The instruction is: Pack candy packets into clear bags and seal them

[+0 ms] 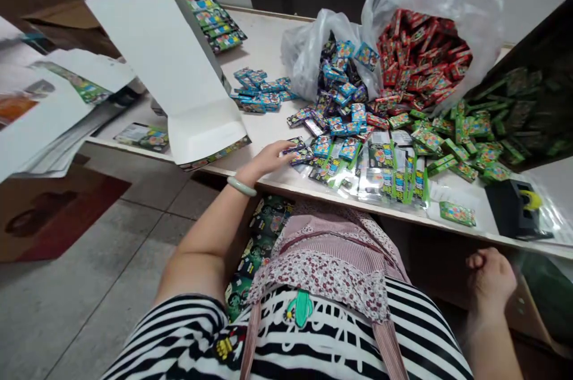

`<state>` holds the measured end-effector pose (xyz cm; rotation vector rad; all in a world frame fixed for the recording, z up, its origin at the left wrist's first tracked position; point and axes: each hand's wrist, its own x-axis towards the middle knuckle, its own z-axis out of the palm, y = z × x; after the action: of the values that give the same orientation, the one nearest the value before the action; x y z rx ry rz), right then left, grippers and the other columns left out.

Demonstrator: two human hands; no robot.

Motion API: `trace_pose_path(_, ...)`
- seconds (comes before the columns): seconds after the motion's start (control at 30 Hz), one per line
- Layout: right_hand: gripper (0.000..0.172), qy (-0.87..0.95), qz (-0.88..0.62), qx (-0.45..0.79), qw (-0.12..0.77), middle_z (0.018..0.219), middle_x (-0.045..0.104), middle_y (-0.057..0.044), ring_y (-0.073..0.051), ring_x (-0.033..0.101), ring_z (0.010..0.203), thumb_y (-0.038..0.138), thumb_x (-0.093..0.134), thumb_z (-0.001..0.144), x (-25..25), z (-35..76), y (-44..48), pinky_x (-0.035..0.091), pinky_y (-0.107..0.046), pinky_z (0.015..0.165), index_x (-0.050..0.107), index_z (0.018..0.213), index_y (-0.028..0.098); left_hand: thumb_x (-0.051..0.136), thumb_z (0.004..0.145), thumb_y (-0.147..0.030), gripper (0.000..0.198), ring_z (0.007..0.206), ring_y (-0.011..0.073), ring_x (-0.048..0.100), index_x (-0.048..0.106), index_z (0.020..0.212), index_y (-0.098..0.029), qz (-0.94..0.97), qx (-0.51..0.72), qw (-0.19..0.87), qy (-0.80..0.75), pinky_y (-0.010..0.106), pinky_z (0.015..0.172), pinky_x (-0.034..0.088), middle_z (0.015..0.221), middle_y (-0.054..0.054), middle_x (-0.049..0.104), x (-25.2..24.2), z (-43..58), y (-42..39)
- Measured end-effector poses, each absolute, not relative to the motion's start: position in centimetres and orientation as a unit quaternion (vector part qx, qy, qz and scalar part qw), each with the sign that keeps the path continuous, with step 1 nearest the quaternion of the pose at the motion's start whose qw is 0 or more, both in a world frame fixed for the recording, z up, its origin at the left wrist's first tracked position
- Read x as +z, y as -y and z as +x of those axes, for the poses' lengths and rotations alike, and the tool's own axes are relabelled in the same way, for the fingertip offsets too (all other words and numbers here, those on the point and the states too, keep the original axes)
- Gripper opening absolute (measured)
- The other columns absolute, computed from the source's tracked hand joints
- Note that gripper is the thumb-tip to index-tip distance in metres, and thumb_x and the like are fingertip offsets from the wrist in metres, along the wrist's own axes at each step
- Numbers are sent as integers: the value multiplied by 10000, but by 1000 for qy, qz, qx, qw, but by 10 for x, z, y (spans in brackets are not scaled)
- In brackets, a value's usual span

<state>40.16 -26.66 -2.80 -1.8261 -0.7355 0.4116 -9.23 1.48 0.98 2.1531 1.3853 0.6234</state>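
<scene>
My left hand (268,159) reaches over the table's front edge, fingers stretched toward two small purple packets (299,151) and touching them. A pale green bangle (242,187) circles that wrist. My right hand (490,278) hangs below the table edge, curled into a loose fist; I cannot see anything in it. In front of me lie flat clear sleeves with green cards (389,174) and a spread of blue packets (340,123).
Two clear plastic bags hold blue packets (340,64) and red packets (421,58). Green packets (474,135) spill at right by a dark box. A black tape dispenser (514,210) stands at right. A white folded carton (179,76) stands at left, stacked packets (215,16) behind.
</scene>
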Motion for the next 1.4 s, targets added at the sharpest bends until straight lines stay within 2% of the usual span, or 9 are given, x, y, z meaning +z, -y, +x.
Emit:
trace_pose_path(0.13,199,425,-757,191,459,706,613,-48,-362,695,807,595,691,744,-5,382,208,532,-582,924,652,683,410,627,896,-370,457,1416,304,442,583,1317,-198,745,312,58,-586,490,1216,315,1479,126,539,13,-130,-2)
trace_pose_path(0.23,138,500,-709,254,427,697,643,-39,-328,684,735,561,696,755,5,352,165,550,-555,908,686,767,424,675,861,-364,580,1454,387,351,520,1383,-165,633,306,-33,-711,578,1219,216,1507,175,486,17,-183,3)
trace_pose_path(0.3,153,539,-671,283,423,679,651,-28,-296,665,670,542,699,748,4,330,142,581,-530,817,694,783,392,649,874,-376,531,1347,407,463,553,1337,-135,612,261,-13,-746,596,1155,274,1360,203,601,15,-211,6)
trace_pose_path(0.43,258,586,-611,347,403,654,663,-18,-224,642,606,536,706,727,-8,295,118,585,-404,635,705,807,291,577,914,-371,246,993,297,644,693,967,-162,678,199,59,-706,447,967,436,960,133,729,-1,-213,18)
trace_pose_path(0.73,303,584,-600,388,384,700,702,-38,-215,674,621,558,732,727,-12,283,111,579,-351,607,728,813,268,523,956,-391,286,928,230,613,634,784,-191,746,190,55,-636,416,1006,363,893,88,703,-32,-178,28)
trace_pose_path(1.0,320,641,-603,335,336,874,759,-65,-222,700,752,548,665,809,2,302,101,575,-372,733,723,867,239,540,913,-370,256,806,240,609,639,771,-181,768,184,82,-608,392,823,445,791,86,671,-22,-179,18)
trace_pose_path(1.13,314,677,-631,246,288,969,760,-95,-250,706,880,481,613,847,16,327,64,566,-400,809,733,953,211,548,918,-400,265,1031,306,600,632,1016,-169,737,293,13,-608,478,955,435,1038,141,680,-10,-154,16)
trace_pose_path(1.23,343,714,-653,174,183,1115,728,-144,-276,677,1048,392,596,887,23,330,11,534,-406,919,720,1106,158,502,967,-386,269,1077,263,602,611,1107,-184,783,346,66,-513,433,972,466,1104,118,675,0,-86,11)
trace_pose_path(1.4,519,718,-688,109,6,1288,624,-252,-355,573,1222,375,724,827,24,311,-46,439,-443,1048,645,1223,51,559,953,-372,353,1163,291,588,609,1221,-148,920,147,184,-312,457,1016,459,1195,147,660,6,65,20)
